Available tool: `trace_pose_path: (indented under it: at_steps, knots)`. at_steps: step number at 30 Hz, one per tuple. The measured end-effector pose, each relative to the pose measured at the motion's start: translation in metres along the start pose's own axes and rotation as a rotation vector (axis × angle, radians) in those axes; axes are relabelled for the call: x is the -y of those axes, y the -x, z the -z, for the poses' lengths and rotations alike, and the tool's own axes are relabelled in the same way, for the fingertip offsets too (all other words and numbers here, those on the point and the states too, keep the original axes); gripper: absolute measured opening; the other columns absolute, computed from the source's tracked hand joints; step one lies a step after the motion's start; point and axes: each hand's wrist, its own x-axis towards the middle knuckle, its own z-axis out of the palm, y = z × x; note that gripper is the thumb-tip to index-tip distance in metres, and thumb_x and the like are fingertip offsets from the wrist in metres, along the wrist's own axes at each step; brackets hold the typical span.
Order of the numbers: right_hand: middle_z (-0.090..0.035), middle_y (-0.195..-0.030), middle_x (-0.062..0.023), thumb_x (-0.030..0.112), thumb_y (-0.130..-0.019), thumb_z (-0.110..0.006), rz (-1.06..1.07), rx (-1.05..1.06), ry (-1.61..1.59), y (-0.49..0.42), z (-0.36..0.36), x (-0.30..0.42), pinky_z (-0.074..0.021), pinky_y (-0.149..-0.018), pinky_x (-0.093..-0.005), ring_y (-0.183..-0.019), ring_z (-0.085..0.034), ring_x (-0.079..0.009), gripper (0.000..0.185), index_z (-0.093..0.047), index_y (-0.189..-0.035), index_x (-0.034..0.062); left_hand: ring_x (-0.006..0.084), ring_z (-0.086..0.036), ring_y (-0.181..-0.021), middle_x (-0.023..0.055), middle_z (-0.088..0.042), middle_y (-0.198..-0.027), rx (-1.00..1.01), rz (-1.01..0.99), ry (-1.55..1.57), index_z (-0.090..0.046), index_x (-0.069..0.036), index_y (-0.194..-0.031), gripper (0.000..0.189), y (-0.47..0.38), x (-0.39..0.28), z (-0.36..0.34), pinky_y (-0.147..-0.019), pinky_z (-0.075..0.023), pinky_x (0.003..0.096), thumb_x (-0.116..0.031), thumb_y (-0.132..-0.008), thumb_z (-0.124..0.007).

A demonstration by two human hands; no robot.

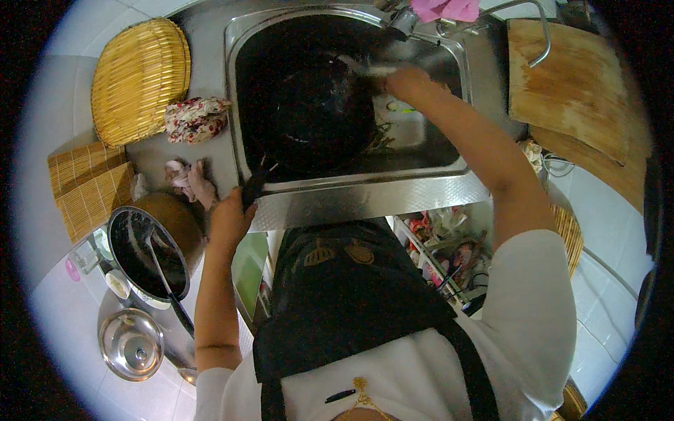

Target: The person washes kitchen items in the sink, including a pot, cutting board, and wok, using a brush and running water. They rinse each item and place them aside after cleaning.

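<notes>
A black wok [316, 113] lies in the stainless-steel sink [410, 130], tilted, its inside wet and dark. My left hand [229, 217] is closed around the wok's black handle [256, 185], which sticks out over the sink's front left edge. At the wok's right side is my right hand [408, 85], blurred, with its fingers curled. A pale streak and something dark show by its fingertips; whether it grips a tool cannot be made out. Green vegetable scraps [383, 136] lie on the sink floor beside the wok.
Left of the sink are a woven bamboo tray [139, 81], a patterned cloth [196, 120], a crumpled pale cloth [179, 173] and a deep pot [150, 252] holding a ladle. A metal lid [131, 344] lies nearer. Wooden boards [571, 89] stand right; a faucet [403, 23] overhangs the back.
</notes>
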Motion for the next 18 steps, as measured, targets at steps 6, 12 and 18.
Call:
trace_pose_path:
  at_steps: [6,12,18]
  knots:
    - [-0.062,-0.089,-0.0158,0.022,-0.082,-0.047,-0.007,-0.078,-0.101,0.014,-0.033,0.039,-0.0499,-0.069,-0.0455,-0.084,-0.061,-0.0327,0.028,-0.059,-0.104,0.0106,0.0402,-0.057,-0.088,0.0251,-0.059,-0.097,0.050,0.074,0.017,-0.046,0.003,-0.112,0.048,-0.001,0.002,-0.003,-0.076,-0.0459,0.0450,-0.025,-0.077,-0.062]
    - [-0.062,-0.085,-0.0154,0.028,-0.083,-0.049,0.526,0.326,-0.104,0.056,0.039,0.108,-0.0492,-0.068,-0.0436,-0.079,-0.061,-0.0334,0.028,-0.056,-0.106,0.0137,0.0396,-0.058,-0.087,0.0245,-0.059,-0.095,0.026,0.079,-0.004,-0.045,0.002,-0.113,0.048,0.002,-0.002,0.000,-0.074,-0.0466,0.0455,-0.025,-0.077,-0.062]
    - [-0.060,-0.096,-0.0186,0.036,-0.086,-0.047,0.403,-0.089,-0.695,-0.050,0.012,0.114,-0.0467,-0.074,-0.0400,-0.089,-0.058,-0.0346,0.038,-0.049,-0.115,0.0122,0.0390,-0.059,-0.082,0.0236,-0.061,-0.090,0.002,0.043,-0.031,-0.048,0.001,-0.109,0.043,-0.005,-0.007,0.000,-0.070,-0.0465,0.0455,-0.020,-0.075,-0.063]
